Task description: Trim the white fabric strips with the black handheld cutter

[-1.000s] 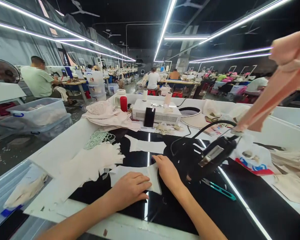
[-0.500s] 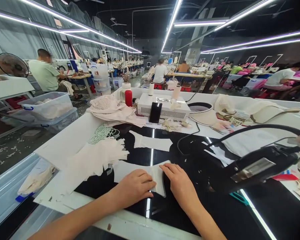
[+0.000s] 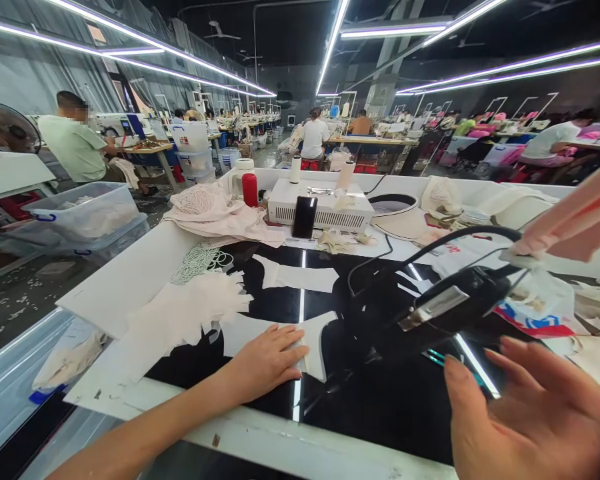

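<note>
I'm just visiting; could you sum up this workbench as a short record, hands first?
Left hand: flat on a pale cut piece
Right hand: open, nothing visible in it
Surface: black panel, with a second pale piece beyond the left hand
Left side: pale ragged-edged pile, green cord
Right side: black device; teal tool, partly hidden by the right hand
Back: phone before a white vented box
</note>
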A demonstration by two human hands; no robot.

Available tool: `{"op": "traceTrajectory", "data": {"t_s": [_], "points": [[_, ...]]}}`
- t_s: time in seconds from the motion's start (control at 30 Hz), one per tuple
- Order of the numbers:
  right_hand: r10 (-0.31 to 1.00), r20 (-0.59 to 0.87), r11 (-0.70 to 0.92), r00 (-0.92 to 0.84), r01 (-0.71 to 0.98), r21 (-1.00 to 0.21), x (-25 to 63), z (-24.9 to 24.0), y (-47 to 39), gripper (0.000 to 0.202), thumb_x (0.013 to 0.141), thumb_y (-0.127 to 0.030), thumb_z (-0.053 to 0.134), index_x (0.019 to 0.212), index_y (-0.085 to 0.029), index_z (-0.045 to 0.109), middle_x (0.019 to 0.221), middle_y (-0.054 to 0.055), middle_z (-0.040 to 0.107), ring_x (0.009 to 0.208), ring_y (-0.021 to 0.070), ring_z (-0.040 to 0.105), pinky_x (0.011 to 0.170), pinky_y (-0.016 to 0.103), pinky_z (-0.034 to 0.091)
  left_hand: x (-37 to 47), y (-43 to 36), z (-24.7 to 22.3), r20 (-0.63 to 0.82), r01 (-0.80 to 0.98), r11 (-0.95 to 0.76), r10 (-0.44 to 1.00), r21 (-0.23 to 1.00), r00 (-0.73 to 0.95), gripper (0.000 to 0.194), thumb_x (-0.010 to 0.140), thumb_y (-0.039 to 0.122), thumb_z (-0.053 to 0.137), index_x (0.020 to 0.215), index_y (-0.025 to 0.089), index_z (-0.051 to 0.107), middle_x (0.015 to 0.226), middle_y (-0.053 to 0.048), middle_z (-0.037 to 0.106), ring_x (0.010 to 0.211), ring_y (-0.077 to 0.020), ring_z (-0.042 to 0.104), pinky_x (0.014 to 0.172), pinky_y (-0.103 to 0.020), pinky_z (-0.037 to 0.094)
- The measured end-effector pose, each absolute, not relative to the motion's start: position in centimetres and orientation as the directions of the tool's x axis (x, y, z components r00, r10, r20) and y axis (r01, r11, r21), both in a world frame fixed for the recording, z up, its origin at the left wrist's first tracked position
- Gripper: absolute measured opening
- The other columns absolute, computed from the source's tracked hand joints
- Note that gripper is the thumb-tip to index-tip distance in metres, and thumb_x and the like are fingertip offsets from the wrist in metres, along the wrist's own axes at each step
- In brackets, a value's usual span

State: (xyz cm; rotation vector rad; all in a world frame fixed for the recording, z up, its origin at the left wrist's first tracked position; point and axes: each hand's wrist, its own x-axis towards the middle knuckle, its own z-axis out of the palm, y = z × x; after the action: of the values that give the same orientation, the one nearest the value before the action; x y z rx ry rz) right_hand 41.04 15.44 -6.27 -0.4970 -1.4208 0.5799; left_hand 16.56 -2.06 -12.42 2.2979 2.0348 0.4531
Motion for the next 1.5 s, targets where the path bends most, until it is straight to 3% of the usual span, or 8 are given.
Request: {"op": "traceTrajectory", "data": {"t_s": [0.13,0.3,0.4,0.53,0.83,1.0,1.23,1.5], "points": [[0.827,0.516,0.493,-0.221,-0.157,-0.856,38.2,-5.5,15.5,0.099,0.068,-0.037,0.091,0.153,-0.033,0.04,0.147,0.008,0.051,0.138,0.0336,0.047,0.113,0.057,0.04,16.8,-2.3,-11.9,0.184,0.965,-0.144,0.977,0.219,0.104,0.044,0.098,0.032,0.068,0.138,0.02,0.055,0.151,-0.013,0.055,0.142,-0.0315,0.051,0.117,-0.057,0.045],[0.801,0.495,0.413,-0.337,-0.29,-0.864,35.4,-4.1,15.0,0.057,0.077,-0.039,0.086,0.124,-0.025,0.058,0.116,0.008,0.071,0.099,0.0277,0.073,0.089,0.046,0.058,17.6,-2.4,-11.6,0.288,0.962,-0.211,0.945,0.173,0.155,0.037,0.096,0.029,0.071,0.129,0.018,0.059,0.139,-0.01,0.064,0.132,-0.0279,0.06,0.117,-0.052,0.046],[0.808,0.518,0.459,-0.281,-0.252,-0.852,34.3,-3.6,14.9,0.034,0.081,-0.036,0.084,0.105,-0.024,0.062,0.098,0.002,0.072,0.08,0.0196,0.071,0.079,0.037,0.057,18.4,-2.1,-11.3,0.353,0.946,-0.308,0.9,0.097,0.257,0.027,0.095,0.027,0.072,0.116,0.014,0.062,0.119,-0.008,0.07,0.113,-0.0224,0.067,0.111,-0.04,0.051],[0.798,0.538,0.483,-0.274,-0.243,-0.841,33.9,-3.5,14.6,0.038,0.08,-0.032,0.086,0.105,-0.025,0.059,0.095,-0.001,0.068,0.072,0.0146,0.065,0.07,0.031,0.055,19.5,-1.3,-10.7,0.343,0.917,-0.397,0.857,-0.035,0.384,0.005,0.1,0.017,0.06,0.097,0.015,0.063,0.094,-0.005,0.07,0.093,-0.0167,0.067,0.092,-0.029,0.056],[0.754,0.565,0.446,-0.336,-0.37,-0.815,35.0,-4.5,12.2,0.063,0.084,-0.018,0.08,0.138,-0.025,0.049,0.087,-0.002,0.067,0.062,0.0144,0.064,0.062,0.03,0.056,20.9,-0.7,-11.2,0.36,0.875,-0.418,0.799,-0.242,0.482,0.023,0.095,0.006,0.055,0.075,0.016,0.059,0.07,-0.002,0.056,0.062,-0.0146,0.054,0.059,-0.028,0.049],[0.775,0.531,0.357,-0.343,-0.455,-0.816,35.3,-5.2,11.0,0.06,0.085,-0.013,0.078,0.136,-0.027,0.051,0.085,-0.002,0.068,0.064,0.0147,0.064,0.061,0.029,0.056,21.1,-0.6,-12.0,0.355,0.908,-0.378,0.836,-0.18,0.418,0.026,0.097,0.006,0.053,0.073,0.017,0.056,0.072,-0.001,0.058,0.065,-0.0144,0.056,0.062,-0.027,0.05],[0.769,0.502,0.25,-0.397,-0.535,-0.807,35.3,-6.0,10.2,0.057,0.086,-0.011,0.076,0.135,-0.029,0.052,0.087,-0.001,0.067,0.065,0.0153,0.064,0.059,0.031,0.058,20.5,-0.7,-13.3,0.395,0.946,-0.305,0.887,0.114,0.239,0.01,0.099,0.016,0.057,0.09,0.016,0.063,0.095,-0.001,0.072,0.087,-0.0141,0.066,0.082,-0.026,0.053],[0.759,0.483,0.194,-0.436,-0.557,-0.808,35.1,-6.5,9.9,0.054,0.086,-0.012,0.075,0.133,-0.029,0.054,0.086,0.0,0.066,0.067,0.0167,0.064,0.056,0.03,0.054,20.7,-0.9,-10.8,0.219,0.936,-0.352,0.914,0.016,0.34,0.016,0.098,0.01,0.058,0.085,0.016,0.065,0.088,-0.003,0.069,0.083,-0.0162,0.066,0.066,-0.026,0.052]]}}
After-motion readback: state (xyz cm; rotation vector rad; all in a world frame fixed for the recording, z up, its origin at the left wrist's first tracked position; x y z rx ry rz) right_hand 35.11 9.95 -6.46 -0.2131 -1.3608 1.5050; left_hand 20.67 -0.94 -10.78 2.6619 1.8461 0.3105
